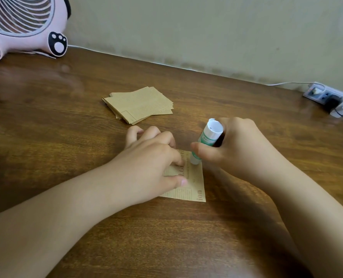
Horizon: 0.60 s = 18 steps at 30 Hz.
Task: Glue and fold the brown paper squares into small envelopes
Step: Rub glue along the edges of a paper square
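One brown printed paper square (194, 187) lies on the wooden table (66, 117) in front of me. My left hand (152, 157) presses down on its left part with fingertips and thumb, covering much of it. My right hand (238, 145) grips a white and green glue stick (205, 141), held tilted with its lower tip touching the paper's upper right area. A loose stack of several more brown paper squares (138, 105) lies farther back on the table, apart from both hands.
A pink desk fan (26, 27) stands at the back left corner. At the back right lies a power strip (331, 99) with plugs and a white cable running along the wall and off the right edge.
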Available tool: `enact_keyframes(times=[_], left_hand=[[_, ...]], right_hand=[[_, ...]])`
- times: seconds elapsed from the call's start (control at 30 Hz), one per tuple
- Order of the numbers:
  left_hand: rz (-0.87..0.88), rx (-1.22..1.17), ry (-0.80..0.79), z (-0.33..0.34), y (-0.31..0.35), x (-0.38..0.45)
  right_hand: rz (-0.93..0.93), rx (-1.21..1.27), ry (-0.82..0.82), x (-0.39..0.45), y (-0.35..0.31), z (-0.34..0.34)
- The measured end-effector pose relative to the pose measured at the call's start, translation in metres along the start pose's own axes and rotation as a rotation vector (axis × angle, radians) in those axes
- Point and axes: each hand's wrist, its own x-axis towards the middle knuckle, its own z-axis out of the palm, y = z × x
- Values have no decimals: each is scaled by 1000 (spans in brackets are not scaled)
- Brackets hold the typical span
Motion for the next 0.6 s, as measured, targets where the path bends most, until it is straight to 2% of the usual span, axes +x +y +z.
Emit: enact_keyframes(times=[0.6], left_hand=[[-25,19,15,0,2,2]], right_hand=[[-111,91,-56,-45,-4,-6]])
